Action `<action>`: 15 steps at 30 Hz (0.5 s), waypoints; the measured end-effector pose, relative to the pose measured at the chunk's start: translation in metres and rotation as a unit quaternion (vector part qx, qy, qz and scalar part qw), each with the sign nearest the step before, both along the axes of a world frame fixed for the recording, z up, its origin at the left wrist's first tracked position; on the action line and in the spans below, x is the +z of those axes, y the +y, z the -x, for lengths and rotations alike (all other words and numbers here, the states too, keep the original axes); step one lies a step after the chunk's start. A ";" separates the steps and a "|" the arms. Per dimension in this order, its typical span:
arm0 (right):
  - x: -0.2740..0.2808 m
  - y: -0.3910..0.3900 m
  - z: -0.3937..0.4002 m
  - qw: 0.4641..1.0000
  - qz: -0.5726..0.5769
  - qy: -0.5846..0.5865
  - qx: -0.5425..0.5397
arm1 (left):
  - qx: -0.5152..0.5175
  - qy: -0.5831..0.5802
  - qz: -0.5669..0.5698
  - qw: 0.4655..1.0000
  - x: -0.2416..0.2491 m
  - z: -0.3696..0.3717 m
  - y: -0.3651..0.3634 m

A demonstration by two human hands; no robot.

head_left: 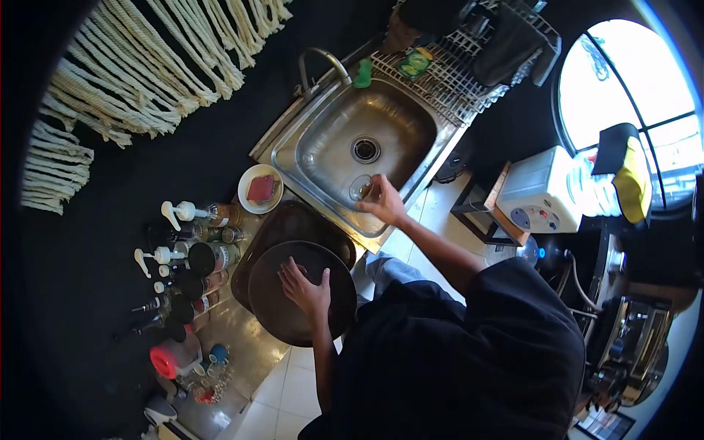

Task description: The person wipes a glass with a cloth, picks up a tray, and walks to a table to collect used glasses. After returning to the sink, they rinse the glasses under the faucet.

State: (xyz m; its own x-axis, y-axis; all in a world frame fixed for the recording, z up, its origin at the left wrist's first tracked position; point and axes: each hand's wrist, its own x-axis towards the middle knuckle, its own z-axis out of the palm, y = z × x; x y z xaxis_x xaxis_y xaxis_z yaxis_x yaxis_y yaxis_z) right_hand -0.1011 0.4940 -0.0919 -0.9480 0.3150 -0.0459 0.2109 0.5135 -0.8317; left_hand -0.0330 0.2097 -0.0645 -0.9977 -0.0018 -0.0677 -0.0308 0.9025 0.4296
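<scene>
My right hand [386, 205] is over the near side of the steel sink [348, 121], fingers curled around a small clear glass [360, 187] tilted above the basin. My left hand [304, 290] lies over a large, dark, round tray-like piece [293, 323], its fingers and thumb spread apart. That round piece overlaps a dark rectangular tray [282, 224] on the counter. Beside the sink stands a white bowl [246, 202] with a reddish sponge-like block [260, 188] in it.
A curved faucet [326, 55] with a green cloth-like piece [363, 73] stands behind the sink. A wire dish rack [455, 81] is to its right. Pump bottles [187, 213] and several jars line the counter at left. A white water dispenser [539, 194] stands at right.
</scene>
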 end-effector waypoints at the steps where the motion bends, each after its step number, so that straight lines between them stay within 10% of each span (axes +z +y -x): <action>1: 0.010 0.007 0.012 0.999 0.005 -0.033 0.015 | 0.027 -0.001 0.024 0.999 0.006 -0.001 0.003; 15: -0.088 0.038 0.067 0.893 -0.306 -0.288 0.161 | 0.175 0.063 -0.121 0.975 0.000 0.001 0.002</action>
